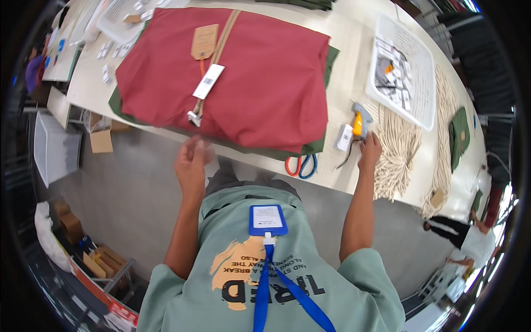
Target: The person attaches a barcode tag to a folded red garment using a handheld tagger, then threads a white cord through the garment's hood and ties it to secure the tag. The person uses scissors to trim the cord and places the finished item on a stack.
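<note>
A dark red fabric bag lies flat on green fabric on the pale worktable. A brown tag and a white printed tag hang on its strap, above a metal clasp. My left hand, slightly blurred, is just off the table's front edge below the clasp, fingers curled; whether they meet is unclear. My right hand is at the lower end of a grey and yellow tagging gun; whether it grips the gun is unclear. Beside the gun lies a white tag stack.
Scissors with red and blue handles stick out from under the fabric. A white plastic basket holds white tags. Bundles of cream cord lie at the right. Another basket stands back left. A person is at far right.
</note>
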Motion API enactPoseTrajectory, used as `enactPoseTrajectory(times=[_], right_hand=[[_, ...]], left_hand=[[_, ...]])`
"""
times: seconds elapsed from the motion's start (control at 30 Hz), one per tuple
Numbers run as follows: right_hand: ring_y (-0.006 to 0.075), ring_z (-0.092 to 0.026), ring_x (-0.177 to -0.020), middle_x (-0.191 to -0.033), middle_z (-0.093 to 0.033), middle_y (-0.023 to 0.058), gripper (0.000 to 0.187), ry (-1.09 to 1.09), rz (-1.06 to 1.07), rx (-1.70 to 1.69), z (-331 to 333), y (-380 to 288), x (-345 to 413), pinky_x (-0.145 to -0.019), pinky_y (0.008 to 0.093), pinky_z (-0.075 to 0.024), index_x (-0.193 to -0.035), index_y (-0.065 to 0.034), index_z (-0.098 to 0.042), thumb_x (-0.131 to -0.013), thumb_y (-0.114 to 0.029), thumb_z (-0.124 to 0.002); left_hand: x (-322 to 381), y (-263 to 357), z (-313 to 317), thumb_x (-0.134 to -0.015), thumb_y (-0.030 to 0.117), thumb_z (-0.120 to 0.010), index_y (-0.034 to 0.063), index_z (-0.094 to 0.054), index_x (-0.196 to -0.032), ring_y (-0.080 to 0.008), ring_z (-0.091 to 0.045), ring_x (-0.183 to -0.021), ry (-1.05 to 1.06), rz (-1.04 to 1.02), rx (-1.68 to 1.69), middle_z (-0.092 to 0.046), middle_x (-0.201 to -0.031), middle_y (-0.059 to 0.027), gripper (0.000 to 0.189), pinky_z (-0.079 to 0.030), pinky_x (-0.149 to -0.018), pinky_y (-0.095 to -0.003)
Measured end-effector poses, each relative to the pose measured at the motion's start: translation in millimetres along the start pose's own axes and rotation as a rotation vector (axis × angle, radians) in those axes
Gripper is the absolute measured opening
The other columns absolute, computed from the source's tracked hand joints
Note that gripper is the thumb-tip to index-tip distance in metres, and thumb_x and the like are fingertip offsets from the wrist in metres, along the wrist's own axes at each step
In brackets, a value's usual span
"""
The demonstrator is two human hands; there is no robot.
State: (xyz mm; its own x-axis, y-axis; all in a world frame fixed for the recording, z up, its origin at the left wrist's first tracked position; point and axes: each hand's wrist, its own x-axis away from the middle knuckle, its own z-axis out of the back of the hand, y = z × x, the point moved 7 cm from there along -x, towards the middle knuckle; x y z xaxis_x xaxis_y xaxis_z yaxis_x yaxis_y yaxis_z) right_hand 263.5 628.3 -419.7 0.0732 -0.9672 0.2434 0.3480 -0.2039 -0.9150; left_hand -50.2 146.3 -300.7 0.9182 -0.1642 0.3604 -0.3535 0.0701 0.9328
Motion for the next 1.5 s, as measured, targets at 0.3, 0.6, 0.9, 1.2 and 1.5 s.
enactPoseTrajectory(times=[0.3, 0.6, 0.9, 1.2, 1.5], right_hand=[[0.0126, -0.065, -0.089, -0.097, -0.068, 0.0056, 0.013, -0.404, 0.5, -0.009, -107.5, -175.7, 259.1, -0.082, 0.0258, -0.052, -0.107, -0.0041, -0.07, -0.094, -0.005, -0.068], [0.0229, -0.052, -0.086, -0.084, -0.053, 0.0039, 0.006, -0.523, 1.297, 0.537, -276.2, -206.7, 381.3, -0.076, 0.0399, -0.0362, -0.084, -0.014, -0.064, -0.079, -0.016, -0.064], [0.0239, -0.056, -0.086, -0.083, -0.058, 0.0053, 0.01, -0.354, 1.167, 0.579, -280.5, -195.6, 378.5, -0.075, 0.0395, -0.0383, -0.088, -0.013, -0.067, -0.078, -0.011, -0.066], [0.0182, -0.06, -0.072, -0.08, -0.061, 0.0062, 0.006, -0.686, 0.611, 0.014, -245.0, -248.6, 319.8, -0.065, 0.0317, -0.0481, -0.089, -0.0052, -0.066, -0.086, 0.0, -0.066], [0.0307, -0.067, -0.076, -0.092, -0.066, 0.015, 0.034, -0.383, 0.815, 0.214, -299.0, -225.1, 397.6, -0.067, 0.0392, -0.0538, -0.12, 0.0014, -0.06, -0.087, -0.003, -0.066]], left_hand=[[-50.9, 19.1, 6.9, -0.099, 0.021, -0.066, -0.0023, -0.065, -0.105, -0.017, -0.069, -0.072, -0.025, 0.106, 0.196, -0.07, -0.087, -0.0083, 0.024, -0.056, -0.065, -0.0285], [-66.1, 57.0, 9.6, -0.093, 0.012, -0.069, 0.004, -0.07, -0.115, -0.0194, -0.07, -0.068, -0.364, -0.385, -0.421, -0.072, -0.08, -0.008, 0.024, -0.053, -0.06, -0.0334], [-80.7, 98.1, -13.4, -0.087, 0.006, -0.067, 0.0066, -0.066, -0.1, -0.0315, -0.062, -0.061, -0.716, -0.8, -1.046, -0.065, -0.071, -0.0126, 0.013, -0.049, -0.058, -0.0392], [-106.7, 200.2, -19.4, -0.093, -0.001, -0.059, 0.0012, -0.058, -0.09, -0.0069, -0.055, -0.063, -1.125, -0.429, -0.723, -0.059, -0.072, -0.001, 0.004, -0.046, -0.059, -0.0237], [-112.2, 242.1, -54.2, -0.092, -0.001, -0.06, -0.0008, -0.057, -0.09, -0.0091, -0.056, -0.062, -1.053, -0.849, -0.858, -0.059, -0.068, -0.0025, 0.004, -0.045, -0.059, -0.027]])
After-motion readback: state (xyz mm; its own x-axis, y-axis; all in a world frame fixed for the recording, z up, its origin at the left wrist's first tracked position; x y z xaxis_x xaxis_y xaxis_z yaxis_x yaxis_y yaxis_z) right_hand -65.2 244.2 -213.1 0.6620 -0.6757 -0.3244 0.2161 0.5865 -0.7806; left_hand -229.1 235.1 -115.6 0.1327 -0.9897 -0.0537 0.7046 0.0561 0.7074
